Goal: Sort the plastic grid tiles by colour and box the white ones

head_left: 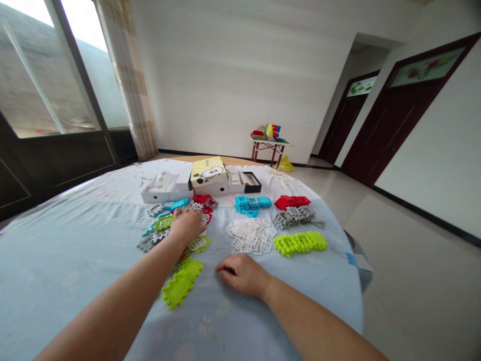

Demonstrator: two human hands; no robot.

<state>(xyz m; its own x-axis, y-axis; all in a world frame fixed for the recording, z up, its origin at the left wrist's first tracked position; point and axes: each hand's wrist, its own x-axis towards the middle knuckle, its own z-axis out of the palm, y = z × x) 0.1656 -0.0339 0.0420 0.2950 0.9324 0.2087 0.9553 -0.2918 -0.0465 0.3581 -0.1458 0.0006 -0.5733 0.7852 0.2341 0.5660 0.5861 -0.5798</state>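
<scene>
My left hand (187,224) reaches into a mixed pile of notched plastic building pieces. Its fingers curl down among them, and the fingertips are hidden, so what they hold does not show. Around it lie a green piece (163,222), grey pieces (150,241), red pieces (205,200) and a white window-like frame (197,244). Resting on the cloth, my right hand (243,275) is loosely closed, with no piece visible in it. Just beyond it spreads a heap of white frames (251,234). Joined green squares (183,282) lie between my forearms.
Right of the white heap sit a green row (300,243), a grey row (295,216) and a red row (292,201). Blue pieces (252,204) lie behind the heap. White boxes (167,193) and a yellow cartoon lid (209,171) stand along the back of the tablecloth (93,281).
</scene>
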